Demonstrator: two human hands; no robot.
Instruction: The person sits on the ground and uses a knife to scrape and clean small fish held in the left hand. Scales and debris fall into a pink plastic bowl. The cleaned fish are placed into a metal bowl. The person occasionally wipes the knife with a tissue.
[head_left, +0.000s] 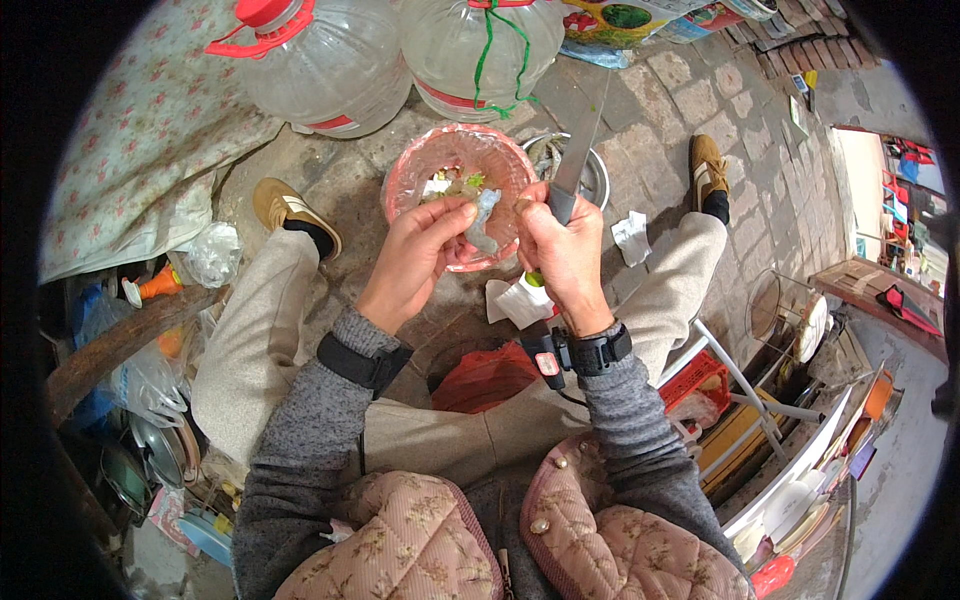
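Both hands are above a pink plastic basin (390, 196) lined with clear film, with scraps inside. My left hand (424, 251) pinches a limp, translucent piece of thin plastic (484, 217) between thumb and fingers. My right hand (561, 251) is closed around the dark handle of a knife (583, 142), whose broad blade points up and away. Something green (535, 279) shows under the right hand's curled fingers; most of it is hidden. Behind the right hand, a metal bowl (598, 180) holds greyish items that I cannot identify.
Two large clear plastic water jugs (330, 75) stand beyond the basin. Crumpled white paper (632, 238) lies on the brick floor. A red plastic bag (484, 379) is between the legs. At right are a white metal frame (739, 375) and stacked dishes; at left, a wooden pole (127, 345) and plastic bags.
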